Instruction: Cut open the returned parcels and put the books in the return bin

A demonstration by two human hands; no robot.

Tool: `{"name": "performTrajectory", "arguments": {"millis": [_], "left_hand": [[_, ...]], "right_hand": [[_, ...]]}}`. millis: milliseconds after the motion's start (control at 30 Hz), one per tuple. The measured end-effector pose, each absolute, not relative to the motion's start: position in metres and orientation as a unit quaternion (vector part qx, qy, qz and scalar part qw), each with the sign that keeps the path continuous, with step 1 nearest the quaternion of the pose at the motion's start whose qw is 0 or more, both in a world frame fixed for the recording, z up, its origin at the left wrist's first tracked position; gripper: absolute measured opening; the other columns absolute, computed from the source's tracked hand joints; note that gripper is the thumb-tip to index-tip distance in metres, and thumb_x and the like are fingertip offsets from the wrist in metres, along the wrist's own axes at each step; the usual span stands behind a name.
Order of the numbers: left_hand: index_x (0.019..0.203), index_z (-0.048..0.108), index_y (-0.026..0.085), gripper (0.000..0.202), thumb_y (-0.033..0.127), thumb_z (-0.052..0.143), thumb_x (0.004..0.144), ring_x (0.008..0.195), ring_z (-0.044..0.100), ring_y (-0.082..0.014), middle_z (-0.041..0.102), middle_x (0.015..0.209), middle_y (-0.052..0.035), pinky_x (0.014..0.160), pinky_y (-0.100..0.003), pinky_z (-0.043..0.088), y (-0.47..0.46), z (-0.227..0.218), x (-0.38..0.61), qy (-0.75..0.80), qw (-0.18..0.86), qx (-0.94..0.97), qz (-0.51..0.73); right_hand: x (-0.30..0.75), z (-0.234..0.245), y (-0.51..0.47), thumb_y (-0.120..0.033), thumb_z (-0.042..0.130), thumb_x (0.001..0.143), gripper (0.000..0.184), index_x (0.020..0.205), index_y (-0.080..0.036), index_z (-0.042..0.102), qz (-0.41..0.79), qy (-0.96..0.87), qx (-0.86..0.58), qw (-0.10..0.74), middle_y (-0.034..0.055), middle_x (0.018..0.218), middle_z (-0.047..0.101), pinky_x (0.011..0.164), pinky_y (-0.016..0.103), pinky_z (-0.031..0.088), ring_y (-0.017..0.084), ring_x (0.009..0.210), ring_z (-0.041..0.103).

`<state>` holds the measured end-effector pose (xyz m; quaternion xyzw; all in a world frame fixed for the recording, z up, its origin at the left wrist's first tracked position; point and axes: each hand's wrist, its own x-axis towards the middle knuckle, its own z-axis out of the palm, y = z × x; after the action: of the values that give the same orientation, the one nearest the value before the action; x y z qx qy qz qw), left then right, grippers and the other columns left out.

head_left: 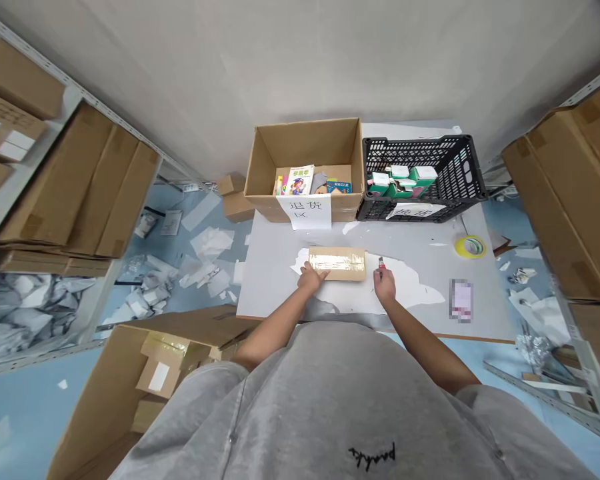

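A small taped cardboard box (341,263) lies flat on the table before me, clear glossy tape running along its top. My left hand (311,279) grips its left end, with the thumb along the near edge. Just off the box's right end, my right hand (385,287) is closed around a red box cutter (381,263) whose tip points away from me. Torn white paper (410,283) spreads under the box and the right hand.
Behind stand an open carton (305,143) with books and a black crate (460,173) holding green-and-white boxes. Yellow tape (470,247) and a pixelated rectangle (461,300) lie right. A large carton (95,400) with boxes stands left; shelves (75,127) flank me.
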<state>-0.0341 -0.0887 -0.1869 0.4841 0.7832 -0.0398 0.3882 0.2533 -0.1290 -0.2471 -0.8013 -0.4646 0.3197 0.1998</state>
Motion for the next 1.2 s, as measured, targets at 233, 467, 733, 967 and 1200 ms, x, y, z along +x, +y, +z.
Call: {"name": "performTrajectory", "arguments": {"millis": [233, 467, 733, 967, 1200], "left_hand": [[0.151, 0.030, 0.018, 0.107, 0.083, 0.069, 0.075, 0.139, 0.051, -0.0451, 0.034, 0.160, -0.0298, 0.105, -0.047, 0.046, -0.073, -0.190, -0.037, 0.789, 0.433, 0.431, -0.061], [0.142, 0.043, 0.017, 0.113, 0.081, 0.082, 0.059, 0.136, 0.054, -0.0440, 0.038, 0.158, -0.0322, 0.103, -0.045, 0.045, -0.075, -0.203, -0.041, 0.807, 0.440, 0.391, 0.043], [0.155, 0.034, 0.016, 0.118, 0.072, 0.085, 0.063, 0.144, 0.046, -0.0486, 0.026, 0.166, -0.0317, 0.109, -0.050, 0.042, -0.074, -0.200, -0.037, 0.801, 0.451, 0.391, 0.028], [0.151, 0.035, 0.016, 0.122, 0.062, 0.094, 0.055, 0.136, 0.055, -0.0423, 0.043, 0.158, -0.0277, 0.103, -0.041, 0.046, -0.083, -0.196, -0.053, 0.739, 0.474, 0.478, 0.029], [0.125, 0.060, 0.024, 0.069, 0.062, 0.086, 0.074, 0.121, 0.062, -0.0337, 0.071, 0.118, -0.0127, 0.099, -0.039, 0.047, -0.110, -0.199, -0.074, 0.723, 0.348, 0.588, 0.104]], "right_hand": [[0.284, -0.286, -0.117, -0.034, 0.068, 0.078, 0.046, 0.120, -0.018, 0.058, 0.289, -0.433, -0.852, 0.061, 0.0246, 0.132, 0.056, 0.098, 0.058, 0.050, 0.042, 0.126, 0.053], [0.291, -0.299, -0.115, -0.042, 0.075, 0.066, 0.048, 0.105, -0.020, 0.058, 0.325, -0.394, -0.834, 0.210, 0.0249, 0.119, 0.060, 0.099, 0.062, 0.048, 0.047, 0.119, 0.057], [0.258, -0.249, -0.094, -0.043, 0.053, 0.083, 0.054, 0.131, -0.020, 0.046, 0.350, -0.427, -0.786, 0.277, 0.0153, 0.112, 0.069, 0.090, 0.045, 0.052, 0.034, 0.099, 0.068], [0.210, -0.220, -0.091, -0.056, 0.079, 0.066, 0.073, 0.122, -0.021, 0.050, 0.371, -0.451, -0.740, 0.333, 0.0124, 0.116, 0.069, 0.089, 0.040, 0.052, 0.031, 0.102, 0.065], [0.209, -0.215, -0.094, -0.067, 0.078, 0.062, 0.062, 0.096, -0.024, 0.051, 0.358, -0.404, -0.753, 0.377, 0.0056, 0.098, 0.069, 0.081, 0.035, 0.051, 0.022, 0.086, 0.063]]}}
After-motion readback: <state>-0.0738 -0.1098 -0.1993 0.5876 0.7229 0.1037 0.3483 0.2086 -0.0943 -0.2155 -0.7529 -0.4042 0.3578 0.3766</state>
